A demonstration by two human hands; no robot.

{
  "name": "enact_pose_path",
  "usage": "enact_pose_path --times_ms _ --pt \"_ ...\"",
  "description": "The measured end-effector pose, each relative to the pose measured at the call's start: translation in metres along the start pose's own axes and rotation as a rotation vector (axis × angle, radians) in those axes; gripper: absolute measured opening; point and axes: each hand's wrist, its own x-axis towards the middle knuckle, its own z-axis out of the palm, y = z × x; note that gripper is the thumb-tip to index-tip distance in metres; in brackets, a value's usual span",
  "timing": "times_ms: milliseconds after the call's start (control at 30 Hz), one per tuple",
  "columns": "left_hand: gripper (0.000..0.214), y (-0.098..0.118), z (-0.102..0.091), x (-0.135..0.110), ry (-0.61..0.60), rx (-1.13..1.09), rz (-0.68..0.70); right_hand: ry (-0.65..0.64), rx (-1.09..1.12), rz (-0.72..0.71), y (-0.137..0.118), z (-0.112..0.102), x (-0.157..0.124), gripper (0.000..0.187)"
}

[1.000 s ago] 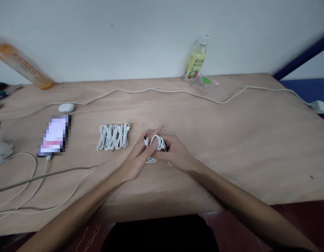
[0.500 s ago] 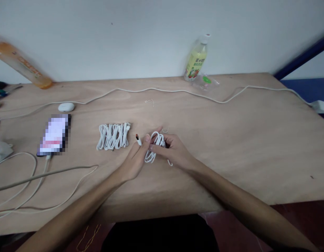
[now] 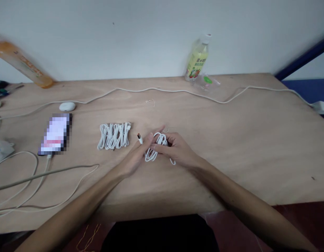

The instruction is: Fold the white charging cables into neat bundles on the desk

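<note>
Q. Where does the cable stand?

A. The white cable coil [image 3: 150,155] lies between my two hands, in contact with both. Its long axis slants, near end to the left, far end to the right.

Q. State of the right hand?

A. My right hand [image 3: 180,149] is curled closed, thumb laid across the loops, holding them against the fingers. The fingers' grip underneath is hidden.

Q. And the left?

A. My left hand [image 3: 137,153] is partly closed, thumb drawn in, one finger reaching out beyond the coil. The plug [image 3: 140,138] stands out past the thumb, tip pointing away from me and leftward. Whether the fingers pinch its lead I cannot tell.

Q. Nearby items?

A. A row of bundled cables [image 3: 114,136] rests on the table [image 3: 238,150], left of the coil and just beside my left hand, which is the nearer; its bundles run roughly near to far.
</note>
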Motion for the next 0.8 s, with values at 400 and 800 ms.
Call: enact_pose_path --times_ms 400,800 --pt "0.072 -0.006 -0.004 0.001 -0.037 0.138 0.051 -0.005 -0.191 -0.096 0.002 0.005 -0.004 0.026" --pt "0.077 -0.009 -0.009 -0.003 -0.048 0.223 0.062 0.025 -0.086 -0.108 0.011 0.014 -0.004 0.020"
